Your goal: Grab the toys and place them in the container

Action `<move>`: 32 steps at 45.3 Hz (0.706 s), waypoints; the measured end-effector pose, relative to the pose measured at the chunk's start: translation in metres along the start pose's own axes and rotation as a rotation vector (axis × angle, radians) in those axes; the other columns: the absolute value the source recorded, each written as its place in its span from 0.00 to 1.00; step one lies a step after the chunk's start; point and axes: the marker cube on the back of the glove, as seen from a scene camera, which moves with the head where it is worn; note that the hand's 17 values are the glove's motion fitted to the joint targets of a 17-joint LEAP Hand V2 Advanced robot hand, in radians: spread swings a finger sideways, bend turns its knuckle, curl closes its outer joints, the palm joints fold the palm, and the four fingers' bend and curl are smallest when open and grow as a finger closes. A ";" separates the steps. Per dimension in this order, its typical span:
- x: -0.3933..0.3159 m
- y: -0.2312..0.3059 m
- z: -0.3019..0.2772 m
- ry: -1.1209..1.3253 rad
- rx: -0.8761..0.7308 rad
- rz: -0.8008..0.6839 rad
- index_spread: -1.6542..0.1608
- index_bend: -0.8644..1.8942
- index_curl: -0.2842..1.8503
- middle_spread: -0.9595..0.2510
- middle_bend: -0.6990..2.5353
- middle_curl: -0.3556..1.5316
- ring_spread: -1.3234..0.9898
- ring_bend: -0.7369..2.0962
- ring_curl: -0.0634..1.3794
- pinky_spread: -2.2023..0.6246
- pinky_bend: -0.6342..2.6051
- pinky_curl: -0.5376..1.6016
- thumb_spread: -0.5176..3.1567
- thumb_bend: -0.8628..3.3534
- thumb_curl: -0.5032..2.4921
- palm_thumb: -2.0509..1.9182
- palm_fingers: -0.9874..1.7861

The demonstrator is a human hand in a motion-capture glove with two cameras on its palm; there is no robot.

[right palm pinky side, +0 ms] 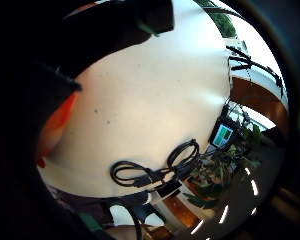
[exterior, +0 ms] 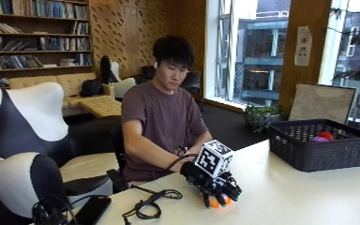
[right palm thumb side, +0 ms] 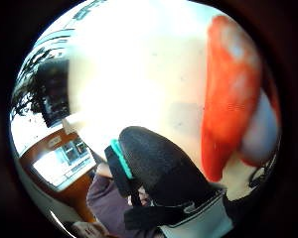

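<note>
In the outside view my gloved right hand [exterior: 212,183] is down on the white table [exterior: 304,197] near its front edge, fingers curled over an orange toy [exterior: 216,202] that shows beneath the fingertips. The thumb side palm view has the orange toy [right palm thumb side: 233,99] close against the palm, with the black thumb [right palm thumb side: 159,163] beside it. A sliver of the orange toy [right palm pinky side: 57,125] also appears in the little finger side palm view. The dark woven container [exterior: 320,150] stands far to the right on the table, holding a purple toy [exterior: 320,138] and a red toy [exterior: 326,135].
A coiled black cable [exterior: 149,206] lies on the table left of the hand and shows as the cable [right palm pinky side: 155,170] in the little finger side view. A black phone [exterior: 93,209] lies at the table's left corner. Bare tabletop stretches between hand and container.
</note>
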 end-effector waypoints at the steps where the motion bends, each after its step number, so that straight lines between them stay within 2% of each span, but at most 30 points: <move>1: 0.000 -0.002 0.003 -0.001 0.035 0.005 0.76 0.36 0.25 0.78 0.24 0.29 0.59 0.32 0.27 0.80 0.46 0.44 0.48 0.18 0.22 0.48 0.26; 4: 0.002 -0.006 0.006 -0.038 0.154 0.006 0.76 0.34 0.24 0.79 0.24 0.28 0.60 0.31 0.26 0.81 0.50 0.45 0.46 0.18 0.22 0.48 0.26; 7: 0.005 -0.009 0.007 -0.062 0.255 -0.008 0.75 0.35 0.24 0.78 0.26 0.28 0.59 0.38 0.29 0.80 0.51 0.45 0.46 0.19 0.22 0.49 0.36; 8: 0.005 -0.010 0.007 -0.069 0.290 -0.016 0.76 0.35 0.23 0.79 0.24 0.28 0.59 0.36 0.28 0.80 0.52 0.46 0.45 0.18 0.22 0.48 0.30; 10: 0.006 -0.013 0.007 -0.086 0.366 -0.032 0.75 0.36 0.23 0.74 0.28 0.29 0.57 0.43 0.32 0.79 0.50 0.45 0.47 0.19 0.22 0.50 0.43; 13: 0.006 -0.017 0.005 -0.098 0.452 -0.050 0.75 0.37 0.23 0.70 0.31 0.31 0.54 0.47 0.32 0.76 0.47 0.43 0.49 0.20 0.23 0.51 0.50; 14: 0.006 -0.018 0.004 -0.094 0.470 -0.055 0.75 0.38 0.24 0.68 0.35 0.33 0.52 0.51 0.35 0.75 0.46 0.43 0.50 0.21 0.23 0.52 0.56; 15: 0.005 -0.019 0.003 -0.089 0.485 -0.058 0.75 0.38 0.23 0.67 0.35 0.33 0.51 0.51 0.34 0.74 0.45 0.42 0.51 0.21 0.23 0.53 0.57; 17: 0.004 -0.022 0.000 -0.079 0.511 -0.061 0.75 0.38 0.24 0.66 0.38 0.35 0.49 0.57 0.38 0.72 0.45 0.42 0.51 0.22 0.25 0.55 0.65; 25: -0.001 -0.033 -0.012 -0.059 0.541 -0.028 0.74 0.42 0.27 0.59 0.46 0.42 0.44 0.67 0.49 0.68 0.48 0.46 0.48 0.24 0.29 0.60 0.76; 32: -0.011 -0.039 -0.032 -0.061 0.414 -0.036 0.73 0.52 0.33 0.57 0.52 0.48 0.42 0.69 0.53 0.66 0.50 0.48 0.46 0.23 0.31 0.60 0.79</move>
